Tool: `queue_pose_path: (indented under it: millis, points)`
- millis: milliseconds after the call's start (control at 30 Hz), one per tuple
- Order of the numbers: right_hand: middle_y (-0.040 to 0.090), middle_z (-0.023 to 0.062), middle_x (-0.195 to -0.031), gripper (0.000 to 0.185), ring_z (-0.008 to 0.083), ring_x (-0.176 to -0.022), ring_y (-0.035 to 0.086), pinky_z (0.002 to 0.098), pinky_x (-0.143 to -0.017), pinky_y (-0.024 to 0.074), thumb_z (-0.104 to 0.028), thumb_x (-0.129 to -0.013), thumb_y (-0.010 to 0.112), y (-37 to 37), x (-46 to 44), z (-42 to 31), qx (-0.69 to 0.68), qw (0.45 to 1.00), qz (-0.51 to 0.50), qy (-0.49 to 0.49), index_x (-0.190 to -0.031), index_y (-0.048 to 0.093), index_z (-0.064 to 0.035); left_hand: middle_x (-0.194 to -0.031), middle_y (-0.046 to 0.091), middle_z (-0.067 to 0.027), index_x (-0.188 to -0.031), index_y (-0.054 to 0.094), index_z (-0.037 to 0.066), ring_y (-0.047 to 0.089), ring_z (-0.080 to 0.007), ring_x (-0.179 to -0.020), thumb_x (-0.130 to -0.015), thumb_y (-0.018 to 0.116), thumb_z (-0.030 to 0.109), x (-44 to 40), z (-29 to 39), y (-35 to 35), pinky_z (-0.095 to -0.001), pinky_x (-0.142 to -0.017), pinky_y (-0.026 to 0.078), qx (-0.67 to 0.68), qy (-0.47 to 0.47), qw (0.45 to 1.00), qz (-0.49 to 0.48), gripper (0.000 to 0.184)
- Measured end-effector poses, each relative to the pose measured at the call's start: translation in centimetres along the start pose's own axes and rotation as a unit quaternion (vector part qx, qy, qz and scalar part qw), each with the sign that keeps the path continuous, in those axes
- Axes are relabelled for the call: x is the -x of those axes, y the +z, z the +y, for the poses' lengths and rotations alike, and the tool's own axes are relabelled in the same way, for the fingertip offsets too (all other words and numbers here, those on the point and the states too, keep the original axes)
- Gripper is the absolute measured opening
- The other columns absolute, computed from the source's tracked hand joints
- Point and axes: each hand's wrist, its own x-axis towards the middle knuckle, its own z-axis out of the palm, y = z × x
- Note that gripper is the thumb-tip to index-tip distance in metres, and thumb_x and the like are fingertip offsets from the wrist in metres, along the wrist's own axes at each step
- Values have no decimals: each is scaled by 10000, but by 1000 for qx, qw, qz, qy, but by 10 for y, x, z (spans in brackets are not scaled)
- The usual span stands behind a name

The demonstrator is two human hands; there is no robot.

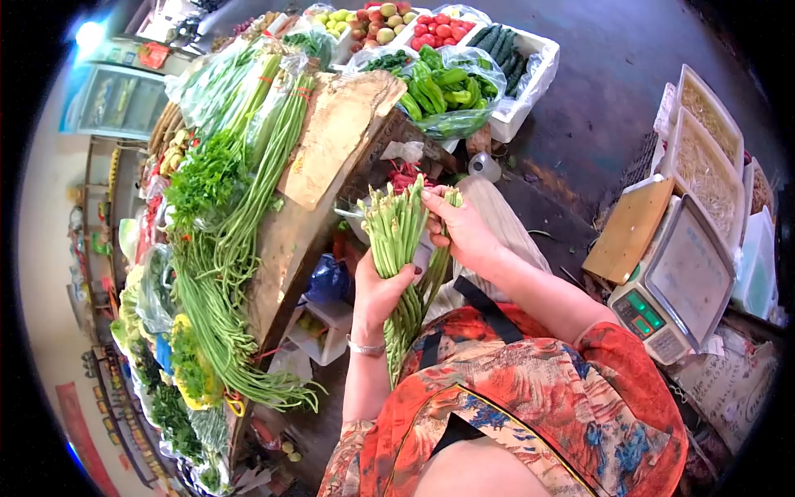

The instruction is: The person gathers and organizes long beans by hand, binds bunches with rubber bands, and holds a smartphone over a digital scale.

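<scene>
My left hand (383, 286) is wrapped round a thick bunch of long green beans (394, 228), whose pale cut ends point up and away from me. The rest of the bunch hangs down along my forearm toward my lap. At the top right of the bunch, my right hand (460, 224) has its fingers closed round a few more bean ends, close against the main bunch. Part of what those fingers grip is hidden behind them. To the left, more long beans (207, 306) lie draped over the edge of a wooden table (281, 273).
Leafy greens (203, 182) and flattened cardboard (331, 124) cover the table. Ahead stand green peppers (447, 87), tomatoes (441, 31) and a foam box of cucumbers (505, 50). A digital scale (679, 273) is at my right, beside trays of sprouts (704, 166).
</scene>
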Motion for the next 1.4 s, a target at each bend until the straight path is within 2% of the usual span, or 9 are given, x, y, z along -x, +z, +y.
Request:
queue_pose_path:
  millis: [167, 367, 500, 600, 700, 800, 967, 1200, 1400]
  points:
    - [369, -59, -591, 164, 48, -442, 316, 210, -386, 209, -169, -893, 611, 4, 2, -1, 57, 998, 22, -17, -826, 465, -137, -974, 649, -63, -1092, 574, -25, 626, -134, -838, -731, 643, -30, 2, 7, 6, -264, -752, 510, 15, 32, 999, 25, 368]
    - [433, -30, -555, 148, 65, -421, 389, 221, -357, 256, -94, -882, 620, 23, 12, -8, 76, 995, -22, -60, -833, 481, -104, -964, 657, -26, -1099, 588, 16, 618, -107, -843, -731, 668, -19, 8, 8, 7, -248, -748, 502, 45, 55, 996, 49, 378]
    - [441, -30, -557, 146, 61, -422, 399, 212, -362, 274, -144, -889, 640, 27, 11, -5, 92, 992, -60, -66, -853, 506, -101, -974, 657, -25, -1100, 588, 19, 618, -101, -836, -735, 667, -32, 17, 15, 2, -247, -740, 501, 56, 74, 995, 46, 377]
    - [459, -39, -590, 109, 52, -456, 397, 211, -399, 279, -138, -901, 625, 38, 16, -10, 112, 991, -52, -50, -876, 523, -110, -1055, 627, -8, -1179, 537, 3, 577, -82, -925, -766, 660, -15, 27, 27, -9, -255, -837, 469, 106, 24, 994, -3, 432]
    - [486, -34, -657, 125, 63, -462, 418, 217, -403, 284, -178, -912, 616, 45, 14, -13, 67, 995, -69, -35, -874, 525, -103, -1096, 619, -20, -1222, 521, -4, 566, -78, -960, -761, 678, -15, 37, 34, -24, -252, -850, 463, 74, 63, 995, -31, 488]
    - [482, -33, -660, 134, 69, -456, 421, 217, -398, 276, -182, -907, 624, 58, 13, -15, 94, 987, -130, -28, -871, 523, -101, -1072, 625, -12, -1185, 546, -3, 572, -78, -946, -754, 690, 2, 43, 39, -33, -250, -838, 466, 86, 52, 995, -13, 455]
    - [467, -27, -597, 144, 75, -413, 398, 222, -375, 247, -159, -890, 645, 67, 12, -15, 93, 987, -132, -12, -879, 515, -100, -1037, 631, -8, -1174, 556, 0, 581, -78, -902, -749, 692, 0, 47, 40, -33, -243, -819, 471, 121, 65, 990, -2, 447]
    - [496, -29, -642, 129, 74, -442, 428, 208, -382, 258, -112, -871, 655, 80, 17, -30, 143, 965, -214, -40, -874, 531, -79, -1012, 629, -4, -1156, 565, 2, 583, -80, -880, -751, 691, -5, 48, 46, -37, -245, -787, 477, 145, 71, 987, -7, 425]
    - [481, -37, -620, 140, 63, -484, 430, 205, -404, 260, -57, -856, 652, 70, 24, -31, 137, 979, -143, -49, -851, 518, -96, -1031, 631, -23, -1167, 550, 6, 594, -97, -898, -748, 700, 3, 41, 34, -23, -254, -803, 487, 202, 84, 976, -5, 445]
